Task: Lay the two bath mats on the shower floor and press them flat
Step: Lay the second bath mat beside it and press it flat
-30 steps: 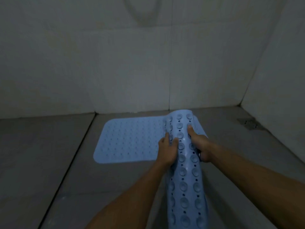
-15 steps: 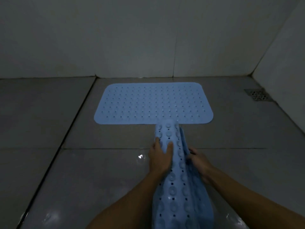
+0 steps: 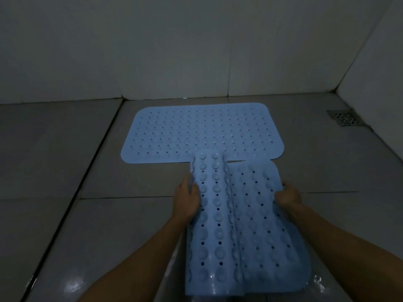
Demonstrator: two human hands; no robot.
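Observation:
One light blue bath mat (image 3: 202,131) lies flat on the grey tiled shower floor (image 3: 65,182), close to the back wall. A second blue mat (image 3: 246,225) is in front of it, partly unfolded, its suction cups facing up. Its left part is still doubled over in a raised fold, and its far end overlaps the flat mat's near edge. My left hand (image 3: 187,199) grips the folded left edge. My right hand (image 3: 287,196) holds the right edge, pulled out to the right.
A square metal floor drain (image 3: 345,118) sits at the back right, near the right wall (image 3: 375,73). White tiled walls close off the back and right. A dark grout line (image 3: 91,162) runs diagonally down the left. The near floor looks wet and shiny.
The folded second mat has come down toward the floor and started to open. My right hand has drawn its right edge outward, while my left hand stays on the fold.

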